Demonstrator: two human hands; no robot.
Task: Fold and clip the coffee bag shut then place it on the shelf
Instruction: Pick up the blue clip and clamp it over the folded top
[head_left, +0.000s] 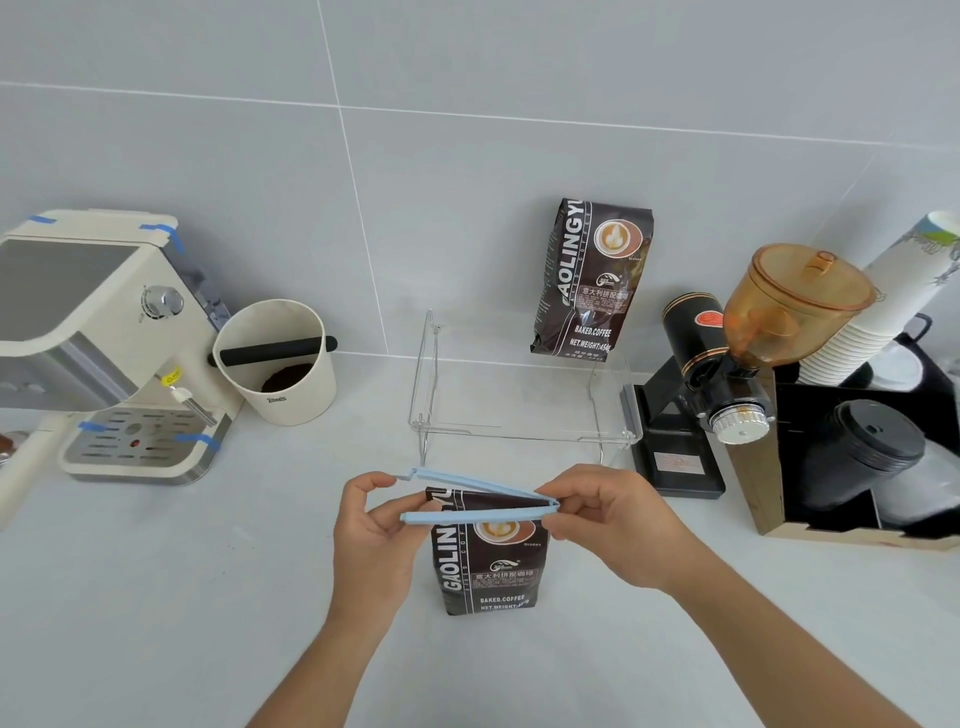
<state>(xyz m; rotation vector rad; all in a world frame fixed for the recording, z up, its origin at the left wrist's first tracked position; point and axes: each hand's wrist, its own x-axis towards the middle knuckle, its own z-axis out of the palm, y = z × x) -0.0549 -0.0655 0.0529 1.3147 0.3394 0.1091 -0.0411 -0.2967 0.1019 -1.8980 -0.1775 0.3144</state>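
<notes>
A dark brown coffee bag stands upright on the white counter in front of me, its top folded down. A light blue sealing clip straddles the folded top, its two arms spread apart at the left and hinged at the right. My left hand pinches the free ends of the clip's arms. My right hand grips the hinge end. Behind the bag stands a clear acrylic shelf. A second, matching coffee bag stands upright on the shelf's back right part.
A cream espresso machine sits at the left with a cream knock box beside it. A black grinder with an amber hopper stands right of the shelf. Further right are stacked paper cups and a box of black lids.
</notes>
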